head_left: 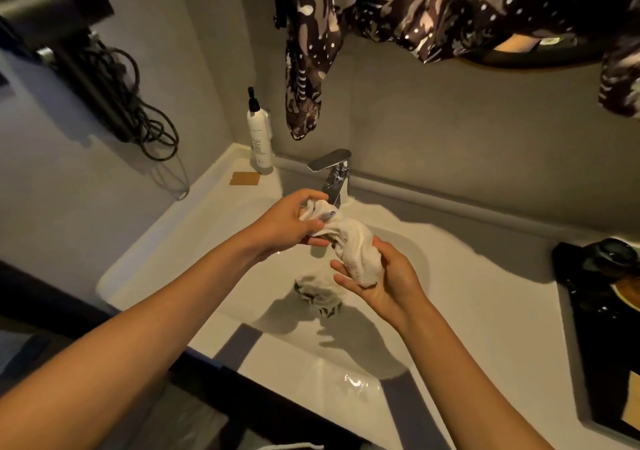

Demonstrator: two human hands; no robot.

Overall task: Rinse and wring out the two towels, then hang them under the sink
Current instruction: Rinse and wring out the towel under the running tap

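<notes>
Both hands grip the white towel [349, 242] over the sink [415, 311], left hand [294, 221] and right hand [384, 276] closed on opposite ends. Twist opposite ways, low over the basin; second towel [317, 294] waits below.

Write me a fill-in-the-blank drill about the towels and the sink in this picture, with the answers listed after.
1. Both hands, left and right, grip one ____ towel.
2. The second towel lies in the ____.
3. The pump bottle stands to the ____ of the faucet.
4. The patterned cloth hangs ____ the faucet.

Answers: white; sink; left; above
</notes>
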